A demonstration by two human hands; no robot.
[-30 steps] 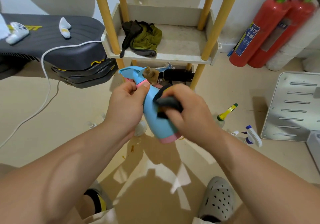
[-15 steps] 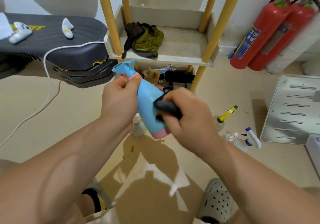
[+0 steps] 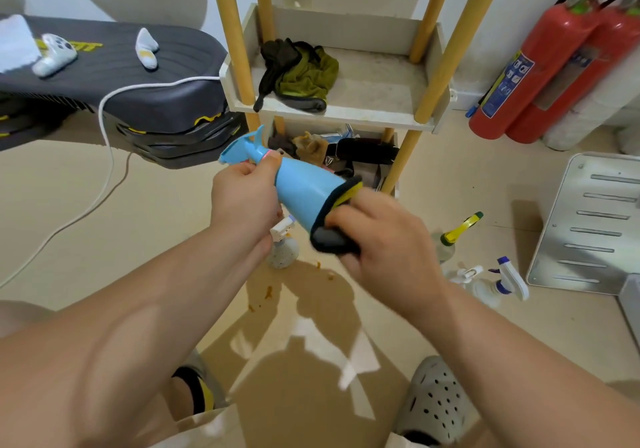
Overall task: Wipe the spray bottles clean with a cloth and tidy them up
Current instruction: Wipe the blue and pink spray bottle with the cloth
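Above the glossy beige floor (image 3: 104,240), in front of the shelf unit (image 3: 363,115), one blue spray bottle (image 3: 304,191) is held tilted between two hands. Its smooth, cone-shaped plastic body widens toward the right, its trigger head points up-left, and a pink ring circles the neck. The left hand (image 3: 246,202) pinches that neck with curled fingers. The right hand (image 3: 384,240) grips a dark cloth (image 3: 330,240) (a yellow layer shows at its upper fold) wrapped over the bottle's broad base. Four more spray bottles are on the floor: a round white speckled one (image 3: 284,255) just below the left wrist, a clear one with a yellow nozzle (image 3: 450,240), and two white-triggered ones (image 3: 509,276) close together at the right. The shelf unit has four round yellow posts and pale trays, and a crumpled olive and black rag (image 3: 301,73) rests on the upper tray. Two red cylindrical fire extinguishers (image 3: 540,67) stand by the wall, near a slotted metal panel (image 3: 588,226).
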